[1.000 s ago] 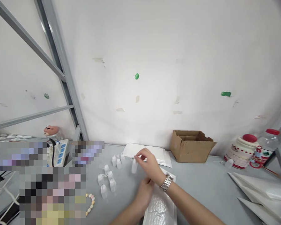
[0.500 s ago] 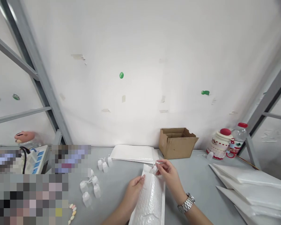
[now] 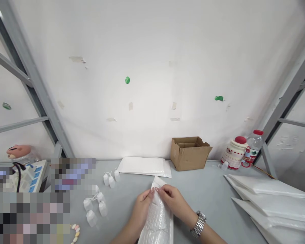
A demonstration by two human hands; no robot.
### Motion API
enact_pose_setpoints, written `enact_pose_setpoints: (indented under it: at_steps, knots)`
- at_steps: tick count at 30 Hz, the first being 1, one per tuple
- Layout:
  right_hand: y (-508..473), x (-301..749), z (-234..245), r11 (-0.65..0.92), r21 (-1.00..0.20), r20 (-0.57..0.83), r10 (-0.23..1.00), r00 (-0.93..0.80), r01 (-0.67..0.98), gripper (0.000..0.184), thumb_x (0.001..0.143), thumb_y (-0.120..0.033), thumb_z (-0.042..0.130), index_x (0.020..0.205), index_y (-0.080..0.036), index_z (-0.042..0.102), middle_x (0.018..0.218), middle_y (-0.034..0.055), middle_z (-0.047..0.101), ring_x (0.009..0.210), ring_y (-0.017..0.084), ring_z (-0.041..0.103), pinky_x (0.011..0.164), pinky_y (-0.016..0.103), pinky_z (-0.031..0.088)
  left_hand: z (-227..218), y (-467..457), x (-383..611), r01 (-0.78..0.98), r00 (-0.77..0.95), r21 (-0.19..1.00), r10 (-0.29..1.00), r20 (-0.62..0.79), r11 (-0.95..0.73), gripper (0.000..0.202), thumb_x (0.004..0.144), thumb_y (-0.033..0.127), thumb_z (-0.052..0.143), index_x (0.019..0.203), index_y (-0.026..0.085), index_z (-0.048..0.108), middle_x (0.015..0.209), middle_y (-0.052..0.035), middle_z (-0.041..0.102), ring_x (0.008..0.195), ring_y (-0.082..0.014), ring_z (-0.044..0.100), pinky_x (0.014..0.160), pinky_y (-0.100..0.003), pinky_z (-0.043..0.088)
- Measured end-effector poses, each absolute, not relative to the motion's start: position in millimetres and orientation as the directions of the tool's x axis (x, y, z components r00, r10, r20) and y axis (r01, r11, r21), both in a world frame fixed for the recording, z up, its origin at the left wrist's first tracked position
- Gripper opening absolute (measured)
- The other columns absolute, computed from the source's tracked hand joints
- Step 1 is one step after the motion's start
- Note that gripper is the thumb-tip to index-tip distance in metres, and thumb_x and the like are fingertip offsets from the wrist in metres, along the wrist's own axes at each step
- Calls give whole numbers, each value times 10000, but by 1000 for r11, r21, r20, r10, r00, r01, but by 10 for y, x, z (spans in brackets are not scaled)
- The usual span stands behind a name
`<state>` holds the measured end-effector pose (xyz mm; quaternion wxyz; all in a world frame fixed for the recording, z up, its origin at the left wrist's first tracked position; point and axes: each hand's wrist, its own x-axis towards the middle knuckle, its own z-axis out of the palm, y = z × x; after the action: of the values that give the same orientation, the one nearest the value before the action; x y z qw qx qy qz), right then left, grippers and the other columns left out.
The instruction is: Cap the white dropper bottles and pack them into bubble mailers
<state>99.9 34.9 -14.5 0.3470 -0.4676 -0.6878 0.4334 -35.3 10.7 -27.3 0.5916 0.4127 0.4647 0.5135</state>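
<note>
A white bubble mailer [image 3: 157, 218] stands tilted up in front of me, its flap end pointing away. My left hand [image 3: 142, 205] grips its left edge near the mouth, thumb on the front face. My right hand [image 3: 173, 200], with a metal watch on the wrist, pinches the mouth close beside the left thumb. Whatever is inside the mailer is hidden. To the left on the grey table [image 3: 127, 189] are several small translucent white containers with thin loops, such as the front one [image 3: 92, 218] and three farther back [image 3: 112, 182].
Flat white mailers [image 3: 141, 166] lie against the wall, beside an open cardboard box [image 3: 190, 159]. A decorated jar [image 3: 234, 156], a red-capped bottle [image 3: 255, 145] and another small container [image 3: 225, 165] stand at right. Stacked mailers [image 3: 277, 203] fill the right front; a power strip [image 3: 38, 176] lies left.
My right hand held a small white container at the mailer's mouth; now the container is out of sight and the fingers pinch the mouth's edge. The view has shifted slightly.
</note>
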Motion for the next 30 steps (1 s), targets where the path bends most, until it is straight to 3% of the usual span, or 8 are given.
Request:
enact_pose_setpoints:
  at_steps: [4,7,9,12,16,20,27,30]
  knots:
    - [306,1015,-99,339,-834,173,910,-377,436,400,818,-466,450,545,-180,512,596,-13,462,657,154,452,629,276,379,-283,127,-361,-208,34,975,997,-75,81,455,621,549,629,784,130,702,720,-46,701,777,-231,600,750,-297,422]
    - [343,1093,-51,424,-812,376,906,-196,401,246,803,-422,502,849,-207,612,911,54,563,914,210,485,850,350,370,-228,120,-394,-268,-10,957,993,-119,112,437,647,525,623,853,145,693,784,-43,714,836,-238,611,790,-299,424]
    - [396,1156,-35,373,-850,406,914,12,372,337,771,-431,542,1034,-221,567,1051,79,528,990,224,468,896,378,352,-174,106,-418,-329,-53,933,983,-173,147,421,647,501,639,891,160,684,833,-42,719,871,-238,616,808,-294,428]
    - [464,1223,-48,118,-970,133,990,55,214,399,702,-474,610,979,-189,575,921,63,555,820,194,524,731,326,430,-105,82,-430,-406,-80,898,972,-223,173,393,649,463,660,913,172,675,867,-43,720,880,-229,624,784,-278,447]
    - [463,1228,-100,-208,-978,-193,911,-364,-1,378,692,-519,614,703,-144,570,587,-29,473,485,77,411,434,209,314,-51,59,-393,-472,43,856,975,-218,212,395,678,450,644,924,142,662,787,-71,724,804,-240,650,685,-289,480]
    - [429,1207,-112,-222,-973,-169,875,-454,-65,352,667,-459,673,680,-128,557,553,-46,456,439,41,361,379,179,244,-25,56,-387,-484,104,845,974,-204,228,400,664,403,678,957,133,642,790,-91,725,754,-247,667,666,-309,493]
    - [461,1206,-115,-132,-986,-80,906,-415,-98,407,670,-462,662,955,-177,597,607,-43,523,443,63,434,349,169,321,-56,83,-435,-467,107,851,970,-217,242,408,600,360,736,922,127,644,810,-106,727,751,-269,673,649,-322,502]
    - [488,1225,-119,-48,-998,-28,917,-399,-40,368,662,-445,661,933,-196,660,656,-22,574,433,62,445,384,196,384,-83,99,-429,-486,98,835,965,-242,259,398,592,366,739,905,140,640,821,-102,728,751,-274,675,646,-332,507]
